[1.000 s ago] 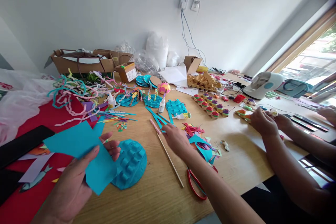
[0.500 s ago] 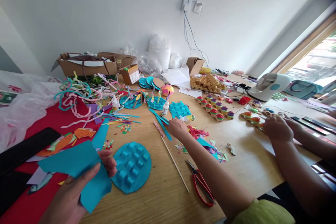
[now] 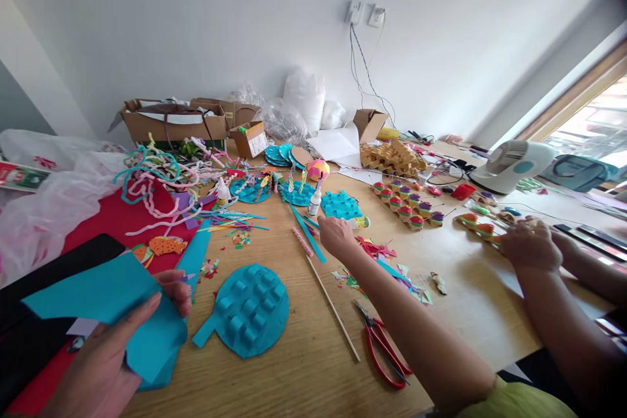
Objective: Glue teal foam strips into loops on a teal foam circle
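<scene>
Holding smooth blue paper (image 3: 115,287), loop-studded disc (image 3: 252,311) nearby

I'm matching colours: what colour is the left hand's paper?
The paper is bright blue, clearest in the head view.

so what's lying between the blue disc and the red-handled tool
A thin stick lies slanted between the blue disc and the red-handled tool, touching neither; the head view shows it.

Legible txt: none. Sm. cardboard box (image 3: 248,140): white label w/ dark print, too sm. to read. Upright btl. (image 3: 314,202) & lying btl. (image 3: 362,223): labels illeg. Plastic bag (image 3: 63,215), L side: red mark, unreadable. Red/green pkt. (image 3: 20,176), L edge: lettering illeg.
</scene>
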{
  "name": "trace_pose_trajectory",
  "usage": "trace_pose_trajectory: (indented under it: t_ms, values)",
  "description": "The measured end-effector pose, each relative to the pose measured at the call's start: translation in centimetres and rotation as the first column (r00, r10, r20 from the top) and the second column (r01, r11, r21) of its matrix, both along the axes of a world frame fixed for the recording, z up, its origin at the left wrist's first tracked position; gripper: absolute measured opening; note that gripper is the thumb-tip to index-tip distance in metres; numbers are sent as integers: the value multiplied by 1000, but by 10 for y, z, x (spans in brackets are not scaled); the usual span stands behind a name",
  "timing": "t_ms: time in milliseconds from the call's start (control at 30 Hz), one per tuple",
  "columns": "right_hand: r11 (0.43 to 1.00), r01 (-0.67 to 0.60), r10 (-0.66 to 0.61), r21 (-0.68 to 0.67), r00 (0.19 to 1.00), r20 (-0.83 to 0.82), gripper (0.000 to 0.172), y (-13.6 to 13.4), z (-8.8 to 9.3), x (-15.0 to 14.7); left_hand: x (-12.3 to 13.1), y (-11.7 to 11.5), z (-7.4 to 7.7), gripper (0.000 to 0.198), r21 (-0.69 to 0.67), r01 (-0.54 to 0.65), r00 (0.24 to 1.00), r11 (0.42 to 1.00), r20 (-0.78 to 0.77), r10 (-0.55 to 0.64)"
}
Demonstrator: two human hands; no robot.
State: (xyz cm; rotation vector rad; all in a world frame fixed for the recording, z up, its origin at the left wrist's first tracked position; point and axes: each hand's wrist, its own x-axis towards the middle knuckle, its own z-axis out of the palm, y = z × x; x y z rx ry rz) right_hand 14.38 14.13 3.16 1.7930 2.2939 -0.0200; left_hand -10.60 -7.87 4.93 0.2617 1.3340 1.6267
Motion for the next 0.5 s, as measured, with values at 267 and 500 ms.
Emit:
trace_pose_trajectory:
  t_ms: [267, 500]
  values:
    - [999, -19, 17, -41, 998, -53, 25, -29, -15, -4, -5, -3, -10, 30, 60, 112, 994, 992, -18, -111]
    - [994, 48, -56, -99, 995, -78, 24, -8, -19, -9, -3, 0, -10, 30, 23, 79, 996, 997, -53, -78]
